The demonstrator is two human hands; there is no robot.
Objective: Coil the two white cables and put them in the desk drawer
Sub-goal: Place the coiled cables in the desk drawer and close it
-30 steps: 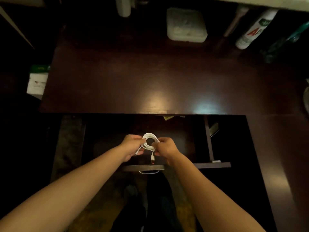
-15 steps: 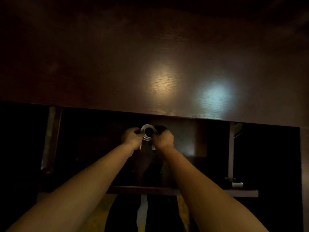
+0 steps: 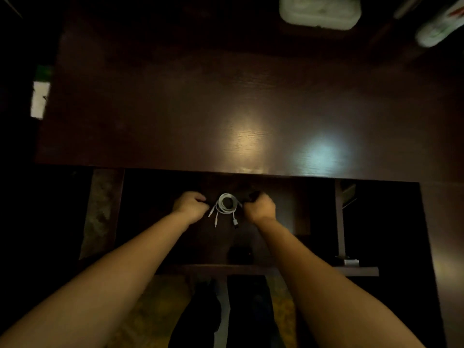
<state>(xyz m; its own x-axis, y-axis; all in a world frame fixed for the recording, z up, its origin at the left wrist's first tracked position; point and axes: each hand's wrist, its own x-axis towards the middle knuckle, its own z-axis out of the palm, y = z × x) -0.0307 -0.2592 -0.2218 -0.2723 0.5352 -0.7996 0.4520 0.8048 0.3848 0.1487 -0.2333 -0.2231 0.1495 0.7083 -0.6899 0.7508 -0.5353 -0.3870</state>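
Note:
The white cables (image 3: pixel 226 204) lie as one coil on the floor of the open desk drawer (image 3: pixel 251 269), their plug ends trailing toward me. My left hand (image 3: pixel 190 205) sits just left of the coil with its fingers curled in. My right hand (image 3: pixel 259 206) is just right of it, also curled, its fingertips at the coil's edge. Neither hand visibly grips the cables. The light is dim.
The dark wooden desk top (image 3: pixel 226 109) stretches beyond the drawer. A white box (image 3: pixel 319 11) and a white bottle (image 3: pixel 437 28) stand at its far edge. A small dark object (image 3: pixel 239 254) lies in the drawer near its front. The metal drawer rail (image 3: pixel 340 217) runs on the right.
The coil was held between both hands and now rests on the drawer floor. Both hands have come off it to either side.

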